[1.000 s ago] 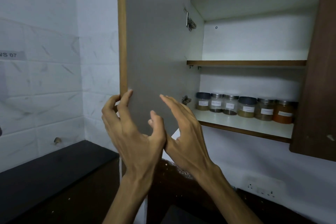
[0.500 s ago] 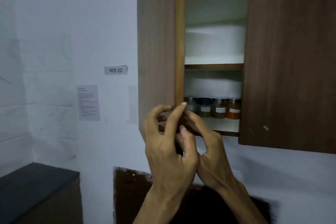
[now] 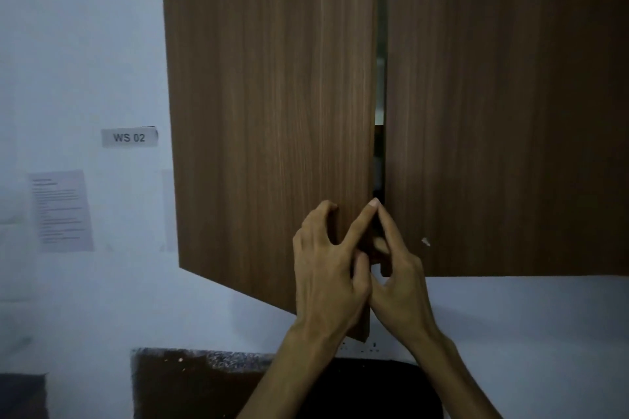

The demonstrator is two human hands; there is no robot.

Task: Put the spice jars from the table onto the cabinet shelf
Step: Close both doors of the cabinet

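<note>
Hands are meeting at the bottom corner of the brown wooden left cabinet door [image 3: 272, 129]. The left hand [image 3: 328, 269] is lying on the front of that door, with its fingers bent and its pointer finger reaching up along the door's edge. The right hand [image 3: 396, 279] is sitting just beside it, and its fingers are curling around that edge, gripping it. The left door is standing almost shut, leaving only a thin dark gap next to the brown wooden right cabinet door [image 3: 510, 119]. The spice jars and the shelf are hiding behind the doors. A small grey label reading WS 02 [image 3: 129, 137] and a white printed paper [image 3: 61, 211] are sticking to the white wall.
</note>
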